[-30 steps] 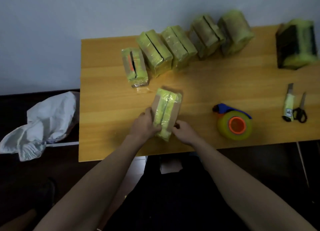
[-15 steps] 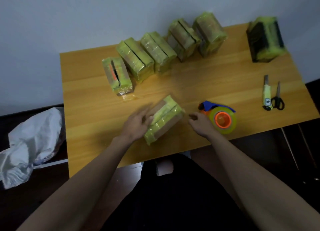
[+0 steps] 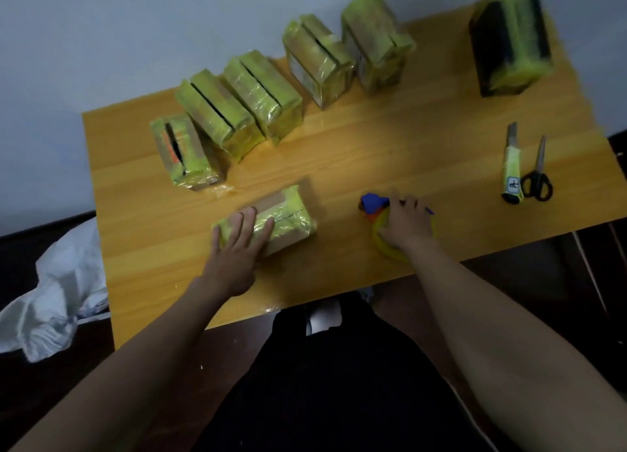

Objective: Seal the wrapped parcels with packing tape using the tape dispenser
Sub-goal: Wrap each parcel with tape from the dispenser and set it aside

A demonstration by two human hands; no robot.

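Observation:
A yellow-green wrapped parcel (image 3: 288, 214) with brown tape strips lies on its side near the front of the wooden table (image 3: 407, 153). My left hand (image 3: 237, 244) rests on its left end with straight, spread fingers. To the right, my right hand (image 3: 405, 226) lies on top of the tape dispenser (image 3: 373, 204), a yellow roll with a blue handle, fingers curled over it. Several more wrapped parcels (image 3: 237, 112) stand in a row along the back of the table.
A dark parcel with yellow wrap (image 3: 509, 41) stands at the back right corner. A utility knife (image 3: 512, 166) and black scissors (image 3: 537, 180) lie near the right edge. A white cloth (image 3: 51, 302) sits left of the table, below its level.
The parcel was turned and laid on its side under my left hand. My right hand let go of it and moved right onto the tape dispenser.

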